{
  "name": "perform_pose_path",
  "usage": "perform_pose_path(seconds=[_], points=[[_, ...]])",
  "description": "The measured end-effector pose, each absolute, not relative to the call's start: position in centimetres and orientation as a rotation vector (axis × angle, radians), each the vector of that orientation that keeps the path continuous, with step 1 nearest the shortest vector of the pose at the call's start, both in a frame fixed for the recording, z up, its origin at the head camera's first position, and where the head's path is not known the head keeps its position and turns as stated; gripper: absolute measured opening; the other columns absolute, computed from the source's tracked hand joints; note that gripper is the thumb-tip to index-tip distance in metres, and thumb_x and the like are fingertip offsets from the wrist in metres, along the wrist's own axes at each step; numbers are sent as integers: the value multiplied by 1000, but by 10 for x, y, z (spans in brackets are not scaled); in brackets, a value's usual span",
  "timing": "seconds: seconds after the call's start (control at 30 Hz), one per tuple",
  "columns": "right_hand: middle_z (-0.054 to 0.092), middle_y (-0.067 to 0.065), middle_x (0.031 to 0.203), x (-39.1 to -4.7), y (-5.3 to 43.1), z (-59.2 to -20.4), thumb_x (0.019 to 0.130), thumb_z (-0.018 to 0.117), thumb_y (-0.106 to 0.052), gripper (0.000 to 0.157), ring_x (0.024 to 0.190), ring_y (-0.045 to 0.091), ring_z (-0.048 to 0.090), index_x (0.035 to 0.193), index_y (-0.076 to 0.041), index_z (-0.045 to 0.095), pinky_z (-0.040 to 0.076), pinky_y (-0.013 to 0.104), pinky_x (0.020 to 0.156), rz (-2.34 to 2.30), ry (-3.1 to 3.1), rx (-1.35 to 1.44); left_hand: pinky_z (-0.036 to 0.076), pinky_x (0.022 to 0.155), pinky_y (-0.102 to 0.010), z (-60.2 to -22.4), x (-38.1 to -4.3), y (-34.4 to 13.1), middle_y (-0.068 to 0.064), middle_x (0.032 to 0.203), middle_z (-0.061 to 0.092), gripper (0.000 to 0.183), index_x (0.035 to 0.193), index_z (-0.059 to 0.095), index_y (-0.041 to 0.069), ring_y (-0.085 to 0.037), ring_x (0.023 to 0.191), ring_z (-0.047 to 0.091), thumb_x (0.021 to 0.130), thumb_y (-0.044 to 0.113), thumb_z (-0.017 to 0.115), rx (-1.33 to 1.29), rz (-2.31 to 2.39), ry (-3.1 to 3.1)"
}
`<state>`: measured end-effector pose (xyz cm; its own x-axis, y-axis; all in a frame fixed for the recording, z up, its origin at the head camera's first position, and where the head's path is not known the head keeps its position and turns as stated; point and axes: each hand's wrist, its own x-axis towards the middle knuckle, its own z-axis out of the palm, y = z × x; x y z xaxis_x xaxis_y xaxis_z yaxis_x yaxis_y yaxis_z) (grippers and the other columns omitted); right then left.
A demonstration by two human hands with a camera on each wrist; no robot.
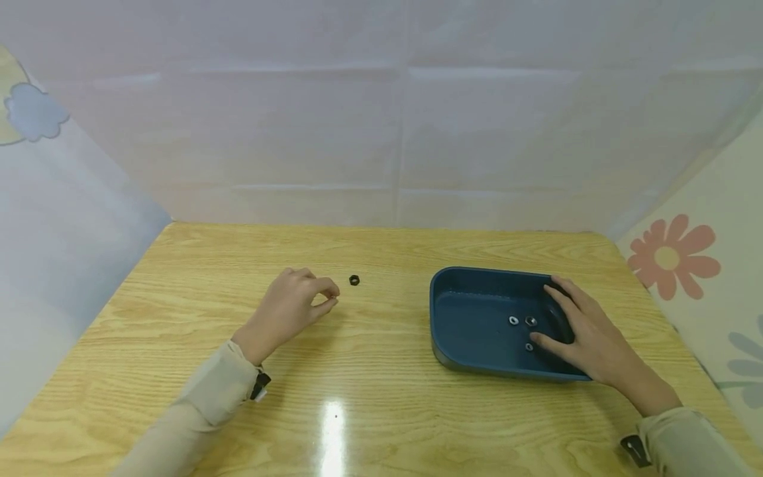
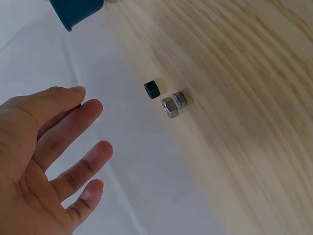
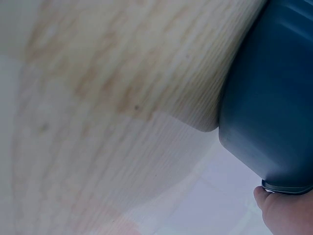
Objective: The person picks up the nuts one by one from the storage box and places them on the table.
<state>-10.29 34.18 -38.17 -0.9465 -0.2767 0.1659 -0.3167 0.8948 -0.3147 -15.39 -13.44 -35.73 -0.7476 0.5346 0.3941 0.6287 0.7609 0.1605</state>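
Observation:
My left hand (image 1: 292,301) hovers over the left half of the table, thumb and index fingertips close together. Nothing shows between them. Just right of it lies a black nut (image 1: 354,280). The left wrist view shows this black nut (image 2: 152,89) beside two silver nuts (image 2: 170,107), apart from the left hand (image 2: 54,152). My right hand (image 1: 587,338) rests on the right end of a dark blue tray (image 1: 471,368), fingers spread and thumb inside. Small silver ring-shaped pieces (image 1: 513,320) lie in the tray near the thumb. The right wrist view shows mostly the tray's outer wall (image 3: 274,107).
The wooden table (image 1: 381,424) ends at a pale covered wall (image 1: 393,132) behind. Side panels with printed flowers and clouds stand left and right. A bright light reflection lies near the front of the tabletop.

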Motion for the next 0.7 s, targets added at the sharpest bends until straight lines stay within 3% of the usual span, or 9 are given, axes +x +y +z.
perform_pose_path(seconds=[0.7], points=[[14, 22, 164, -102, 341, -382, 85, 77, -42, 96, 144, 54, 20, 154, 3, 27, 25, 74, 104, 532, -2960, 452, 55, 76, -44, -365, -153, -158, 4, 83, 77, 10, 89, 78, 13, -17, 71, 64, 81, 14, 82, -791, -397, -2727]])
